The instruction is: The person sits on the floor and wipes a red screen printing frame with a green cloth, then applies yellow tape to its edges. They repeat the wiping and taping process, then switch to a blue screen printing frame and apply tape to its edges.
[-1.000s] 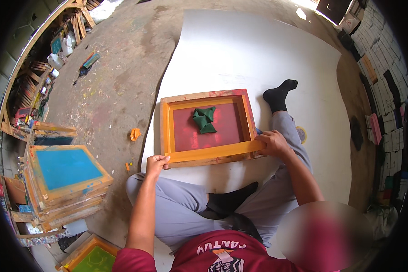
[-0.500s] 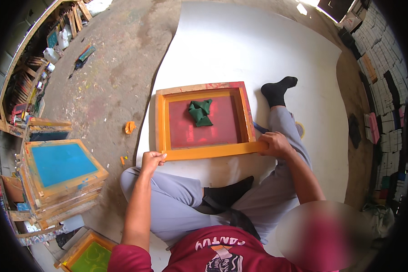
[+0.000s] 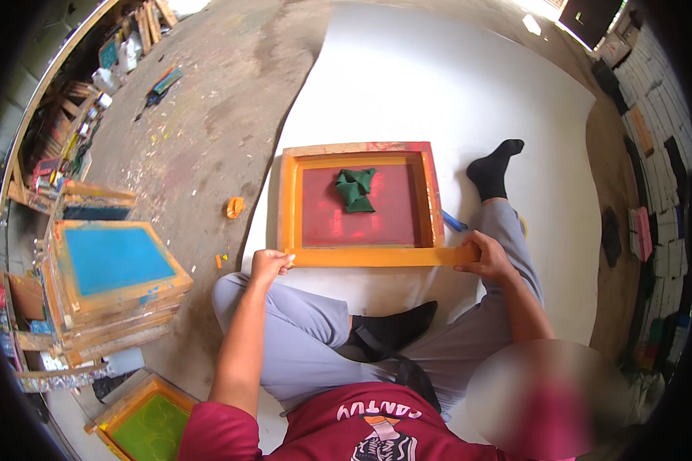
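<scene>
Orange tape strip along near side of wooden frame; long axis left-right; left hand, right hand pinch opposite ends

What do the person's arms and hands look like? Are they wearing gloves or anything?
No gloves: the left hand and right hand are both bare, each with ordinary fingers and a thumb. I see no watch or bracelet. Both forearms are bare too. The left sleeve is plain dark red. The right sleeve is too blurred to describe.
</scene>
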`<state>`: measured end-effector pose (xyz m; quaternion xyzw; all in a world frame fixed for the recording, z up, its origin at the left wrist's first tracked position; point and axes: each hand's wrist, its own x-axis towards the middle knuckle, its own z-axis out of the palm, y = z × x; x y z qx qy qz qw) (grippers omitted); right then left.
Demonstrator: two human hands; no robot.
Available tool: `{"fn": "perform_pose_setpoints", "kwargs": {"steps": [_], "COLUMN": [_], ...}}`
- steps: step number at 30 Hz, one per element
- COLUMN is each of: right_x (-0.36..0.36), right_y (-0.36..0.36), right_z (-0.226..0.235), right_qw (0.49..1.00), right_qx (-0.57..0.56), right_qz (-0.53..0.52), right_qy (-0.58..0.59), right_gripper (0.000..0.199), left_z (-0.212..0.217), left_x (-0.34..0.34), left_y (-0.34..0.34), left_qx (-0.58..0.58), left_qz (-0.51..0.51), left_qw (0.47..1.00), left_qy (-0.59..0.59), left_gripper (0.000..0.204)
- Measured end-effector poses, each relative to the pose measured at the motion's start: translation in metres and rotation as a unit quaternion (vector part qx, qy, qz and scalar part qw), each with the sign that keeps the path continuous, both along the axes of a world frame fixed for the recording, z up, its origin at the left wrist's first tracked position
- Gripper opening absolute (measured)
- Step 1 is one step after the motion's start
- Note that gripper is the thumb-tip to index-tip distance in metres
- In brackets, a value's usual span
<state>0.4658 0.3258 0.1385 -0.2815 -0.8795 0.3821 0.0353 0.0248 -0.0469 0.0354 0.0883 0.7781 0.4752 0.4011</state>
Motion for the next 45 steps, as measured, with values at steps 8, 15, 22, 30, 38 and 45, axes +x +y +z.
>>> {"fn": "perform_pose_setpoints", "kwargs": {"steps": [8, 15, 22, 30, 38, 45], "right_x": [0.014, 0.003, -0.002, -0.007, -0.004, -0.010], "right_y": [0.001, 0.004, 0.004, 0.003, 0.014, 0.006], "right_z": [-0.012, -0.023, -0.039, -0.048, -0.066, -0.065], "right_qw": [0.992, 0.961, 0.936, 0.923, 0.921, 0.902], "right_qx": [0.093, 0.255, 0.328, 0.357, 0.331, 0.392], "right_qz": [0.079, 0.085, 0.106, 0.117, 0.135, 0.140], "right_qy": [-0.007, -0.072, -0.068, -0.077, -0.154, -0.115], "right_gripper": [0.050, 0.044, 0.029, 0.033, 0.048, 0.016], "left_z": [-0.004, -0.017, -0.017, -0.027, -0.015, -0.015], "left_x": [0.001, 0.005, 0.013, 0.012, 0.020, 0.024], "left_y": [-0.003, -0.001, 0.002, -0.001, 0.009, 0.013], "left_qx": [-0.046, -0.057, -0.110, -0.116, -0.168, -0.188], "left_qz": [-0.055, -0.033, -0.066, -0.072, -0.114, -0.120], "left_qw": [0.997, 0.994, 0.981, 0.972, 0.954, 0.944], "left_qy": [0.003, 0.088, 0.148, 0.192, 0.218, 0.244], "left_gripper": [0.024, 0.023, 0.026, 0.029, 0.030, 0.029]}}
